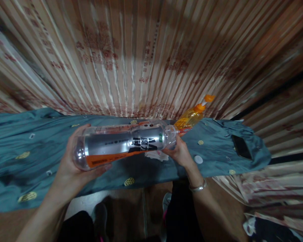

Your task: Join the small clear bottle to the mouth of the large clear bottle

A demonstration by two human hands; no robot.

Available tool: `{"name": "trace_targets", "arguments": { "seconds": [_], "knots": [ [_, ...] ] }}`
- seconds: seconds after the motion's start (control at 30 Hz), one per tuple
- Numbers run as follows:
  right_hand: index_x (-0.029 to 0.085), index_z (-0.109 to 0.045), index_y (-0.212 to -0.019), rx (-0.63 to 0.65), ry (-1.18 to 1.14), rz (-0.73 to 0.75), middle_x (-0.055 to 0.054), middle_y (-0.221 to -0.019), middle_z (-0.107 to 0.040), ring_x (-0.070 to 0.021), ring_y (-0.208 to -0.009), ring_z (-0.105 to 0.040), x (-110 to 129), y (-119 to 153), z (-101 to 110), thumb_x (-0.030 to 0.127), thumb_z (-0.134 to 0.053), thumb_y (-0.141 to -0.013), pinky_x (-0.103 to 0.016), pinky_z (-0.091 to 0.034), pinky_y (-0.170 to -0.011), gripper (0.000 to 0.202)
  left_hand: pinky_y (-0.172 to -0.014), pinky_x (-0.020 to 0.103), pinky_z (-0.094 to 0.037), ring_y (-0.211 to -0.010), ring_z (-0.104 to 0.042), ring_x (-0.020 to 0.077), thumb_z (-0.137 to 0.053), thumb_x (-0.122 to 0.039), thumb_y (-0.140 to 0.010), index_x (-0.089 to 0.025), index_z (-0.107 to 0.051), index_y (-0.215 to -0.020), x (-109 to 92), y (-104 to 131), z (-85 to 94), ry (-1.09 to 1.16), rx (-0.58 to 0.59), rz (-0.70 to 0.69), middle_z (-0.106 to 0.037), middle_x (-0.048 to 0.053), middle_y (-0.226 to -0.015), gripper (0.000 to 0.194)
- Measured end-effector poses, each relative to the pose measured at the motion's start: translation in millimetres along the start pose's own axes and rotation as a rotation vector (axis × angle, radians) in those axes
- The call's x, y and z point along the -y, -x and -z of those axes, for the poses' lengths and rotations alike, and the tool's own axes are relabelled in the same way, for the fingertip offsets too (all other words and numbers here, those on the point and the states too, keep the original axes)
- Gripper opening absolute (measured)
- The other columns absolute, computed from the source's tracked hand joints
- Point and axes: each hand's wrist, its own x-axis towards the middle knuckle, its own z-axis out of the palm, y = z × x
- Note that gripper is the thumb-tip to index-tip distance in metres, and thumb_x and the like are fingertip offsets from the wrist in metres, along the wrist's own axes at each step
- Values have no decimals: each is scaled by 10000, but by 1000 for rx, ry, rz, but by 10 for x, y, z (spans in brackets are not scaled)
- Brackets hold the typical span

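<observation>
A large clear plastic bottle (111, 144) with a silver and orange label lies sideways in the air, held between both hands above the cloth-covered surface. My left hand (72, 161) is wrapped round its base at the left end. At the right end, my right hand (178, 151) grips the neck. Just behind the neck stands an orange-yellow pump bottle (190, 117), its lower part partly hidden. Under the large bottle, a crumpled whitish piece (157, 155) rests on the cloth. A white round disc (198, 159) lies right of my right hand.
The surface is draped in a teal patterned cloth (151, 174). A dark phone (241, 147) lies near its right end. Pleated curtains (131, 57) hang behind and to the right. Below the front edge are the person's legs and shoes. A dark bundle (270, 230) sits at the lower right.
</observation>
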Motion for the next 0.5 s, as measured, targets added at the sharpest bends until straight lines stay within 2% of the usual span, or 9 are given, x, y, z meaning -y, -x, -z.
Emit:
{"name": "trace_targets", "arguments": {
  "seconds": [0.1,0.3,0.5],
  "knots": [
    [229,-563,-1427,-5,-2,1,-117,-1297,-754,-322,-1172,-740,-1,-3,-1,414,-873,-720,-458,-591,-1013,793,-1046,513,-572,-1245,-665,348,-987,-369,-457,-344,-550,-1478,7,5,-3,10,-2,9,-664,68,-1380,1111],
    [227,-586,-1396,-3,4,19,-123,-1279,-756,-338,-1225,-714,6,-10,5,432,-862,-724,-493,-559,-1072,755,-1142,553,-479,-1309,-620,362,-983,-364,-473,-334,-530,-1498,25,15,16,2,15,18,-636,81,-1427,1121],
    [200,-577,-1408,-11,17,-1,-138,-1294,-753,-329,-1201,-730,1,-4,-6,436,-857,-719,-461,-584,-1045,780,-1094,555,-523,-1256,-653,347,-979,-368,-487,-338,-546,-1481,13,10,7,-8,7,2,-662,77,-1378,1084]
  ]
}}
